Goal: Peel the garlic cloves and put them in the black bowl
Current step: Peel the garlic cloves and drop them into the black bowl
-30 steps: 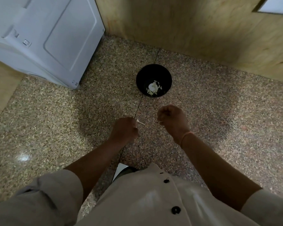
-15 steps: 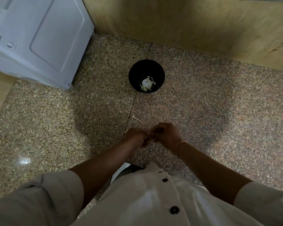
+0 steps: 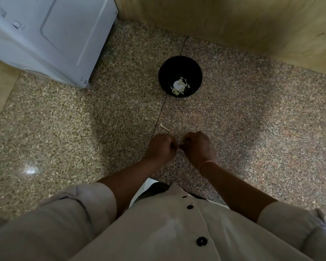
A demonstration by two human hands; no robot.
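Note:
The black bowl (image 3: 180, 62) stands on the speckled stone surface ahead of me, with several pale peeled garlic cloves (image 3: 179, 85) at its bottom. Nearer to me, my left hand (image 3: 161, 147) and my right hand (image 3: 198, 146) are curled with their fingertips meeting. Both pinch a small garlic clove (image 3: 179, 147) between them, and my fingers hide most of it. A thin pale garlic stem (image 3: 165, 127) lies on the surface just beyond my left hand.
A white appliance (image 3: 51, 34) stands at the far left. A wooden wall (image 3: 233, 21) runs along the back. The speckled stone surface (image 3: 64, 129) spreads to both sides of my hands. My pale shirt fills the bottom of the view.
My hands were apart, the left holding the garlic stem. The stem now lies on the surface, and both hands have come together closer to my body around a clove.

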